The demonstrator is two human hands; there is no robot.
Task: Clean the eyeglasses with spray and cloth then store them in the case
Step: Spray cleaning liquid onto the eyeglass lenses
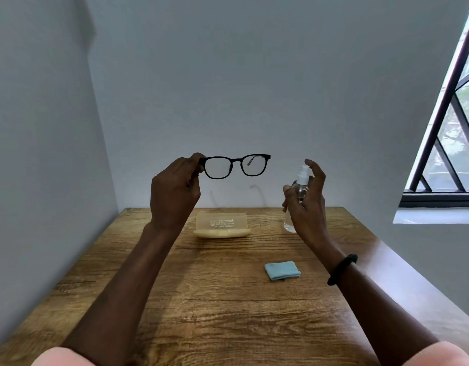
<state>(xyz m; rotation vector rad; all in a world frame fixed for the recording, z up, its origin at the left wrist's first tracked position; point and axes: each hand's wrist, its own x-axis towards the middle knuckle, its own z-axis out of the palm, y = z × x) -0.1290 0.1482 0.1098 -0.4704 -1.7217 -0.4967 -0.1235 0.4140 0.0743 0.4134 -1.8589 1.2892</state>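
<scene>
The fingers of my left hand [175,191] are clamped on the eyeglasses [235,160]. They pinch the left end of the black frame, and the rest of it reaches out to the right of those fingers, level, up in the air and clear of everything else.

The fingers of my right hand [307,204] are curled round a clear spray bottle [302,180], which I hold upright. My forefinger arches over the white nozzle, but I cannot tell whether it touches the top. The nozzle sits just right of the free end of the frame and a little lower, with a gap between them. The bottle's base shows below my palm.

Lower than both sets of fingers and between them, a pale yellow case [222,225] lies on the wooden worktop [214,299]. I cannot tell whether its lid is raised or down.

A folded blue cloth [282,270] lies flat on the worktop, well below my right fingers and nearer to me, just left of my forearm. A black band [342,269] circles my right wrist.
</scene>
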